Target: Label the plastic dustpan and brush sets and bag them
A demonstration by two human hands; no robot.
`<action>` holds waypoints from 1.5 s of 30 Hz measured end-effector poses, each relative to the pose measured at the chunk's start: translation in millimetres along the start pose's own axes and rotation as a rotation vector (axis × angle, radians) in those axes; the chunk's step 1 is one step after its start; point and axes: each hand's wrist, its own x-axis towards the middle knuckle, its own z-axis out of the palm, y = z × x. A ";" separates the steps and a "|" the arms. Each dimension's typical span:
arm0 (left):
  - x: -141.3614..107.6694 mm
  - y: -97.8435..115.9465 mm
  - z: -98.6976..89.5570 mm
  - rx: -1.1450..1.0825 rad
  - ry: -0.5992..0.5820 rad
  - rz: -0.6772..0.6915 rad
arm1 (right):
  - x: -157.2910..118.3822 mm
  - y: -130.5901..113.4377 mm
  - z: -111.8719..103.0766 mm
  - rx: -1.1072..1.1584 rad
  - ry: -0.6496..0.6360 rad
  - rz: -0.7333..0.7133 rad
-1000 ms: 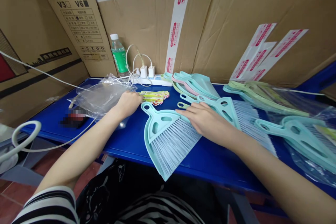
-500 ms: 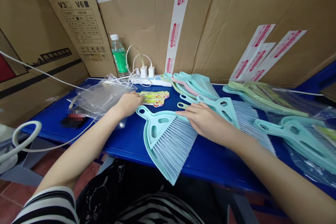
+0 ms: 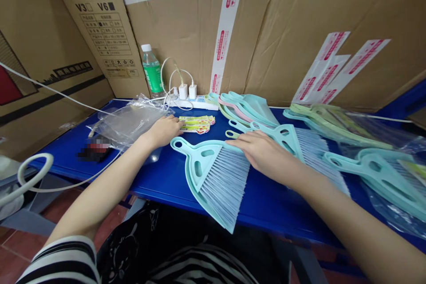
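Note:
A light-blue dustpan with a grey-bristled brush [image 3: 223,182] nested in it lies at the table's front edge, its looped handle pointing left. My right hand [image 3: 254,146] grips the pan's upper right edge, fingers together. At the left end of a small pile of yellow-green printed labels [image 3: 199,124] rests my left hand [image 3: 165,129]; its fingertips are bent down, and what they hold, if anything, is hidden. Clear plastic bags [image 3: 128,120] lie just left of that hand. Beyond my right hand is another light-blue brush [image 3: 308,142].
Stacked dustpans [image 3: 248,108] lie at the back, beside a white power strip [image 3: 203,102] with chargers. A green-labelled bottle [image 3: 152,73] stands behind the bags. Bagged sets [image 3: 379,171] lie at the right. Cardboard boxes [image 3: 193,31] wall the back; cables run left.
The dustpan and brush in front have turned slightly, their bristle end swinging to the right and the handle shifting a little left. Both hands stay almost in place.

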 end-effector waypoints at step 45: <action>-28.9 56.5 -17.9 -0.892 0.353 0.954 | 3.3 -12.1 4.9 0.322 0.096 0.069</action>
